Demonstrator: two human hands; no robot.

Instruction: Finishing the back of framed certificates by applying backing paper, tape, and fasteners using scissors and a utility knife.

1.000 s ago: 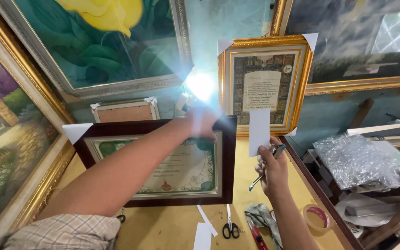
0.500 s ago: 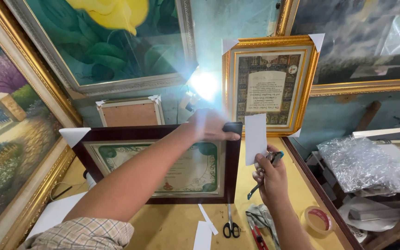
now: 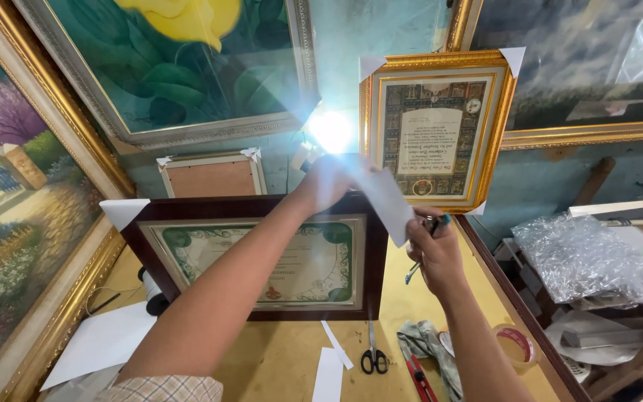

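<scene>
A dark brown framed certificate (image 3: 262, 260) stands on the yellow workbench (image 3: 277, 357), with a white paper protector (image 3: 122, 211) on its top left corner. My left hand (image 3: 329, 182) grips its top right corner and touches a white paper piece (image 3: 388, 201) there. My right hand (image 3: 432, 249) pinches the lower edge of that paper and also holds a pen-like tool (image 3: 422, 257) with a teal end.
A gold framed certificate (image 3: 440, 130) leans behind, next to a small board-backed frame (image 3: 211, 175) and large paintings (image 3: 187, 67). Scissors (image 3: 372, 353), a red cutter (image 3: 418, 376), paper strips (image 3: 333, 353), a tape roll (image 3: 515, 344) and bubble wrap (image 3: 582, 257) lie around.
Both hands have shifted slightly; the white paper has tilted and come closer to the dark frame's top right corner, now held between both hands.
</scene>
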